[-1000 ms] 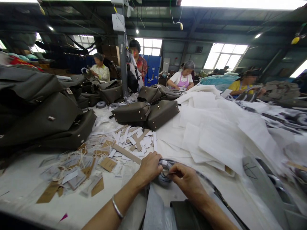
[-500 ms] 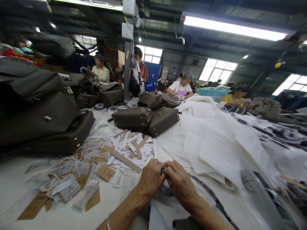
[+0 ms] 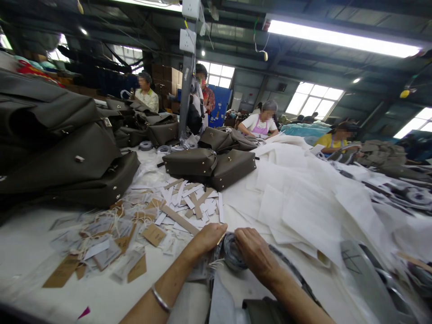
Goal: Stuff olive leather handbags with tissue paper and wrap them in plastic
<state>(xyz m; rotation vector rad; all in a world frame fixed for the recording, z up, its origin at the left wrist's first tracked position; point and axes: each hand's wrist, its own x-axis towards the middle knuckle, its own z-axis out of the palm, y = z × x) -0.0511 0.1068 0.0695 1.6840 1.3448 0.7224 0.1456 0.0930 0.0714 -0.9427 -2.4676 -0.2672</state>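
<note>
A coiled grey strap in what looks like clear wrapping stands on the table in front of me. My right hand curls over its right side and grips it. Just left of the coil, my left hand is closed, fingertips pinched near a thin light edge; what it holds is too small to name. White string loops hang beneath those fingertips. Below the coil lies a dark olive piece beside a pale grey sheet, partly cut off by the frame.
Tags in plastic sleeves and card strips are scattered to the left. Dark olive bags stand behind, with more piled at far left. White sheets cover the right. Co-workers, one in a lilac apron, sit farther back.
My left hand has moved left, off the coil, leaving more of it visible. My right hand stays on the coil. The whole view has shifted slightly.
</note>
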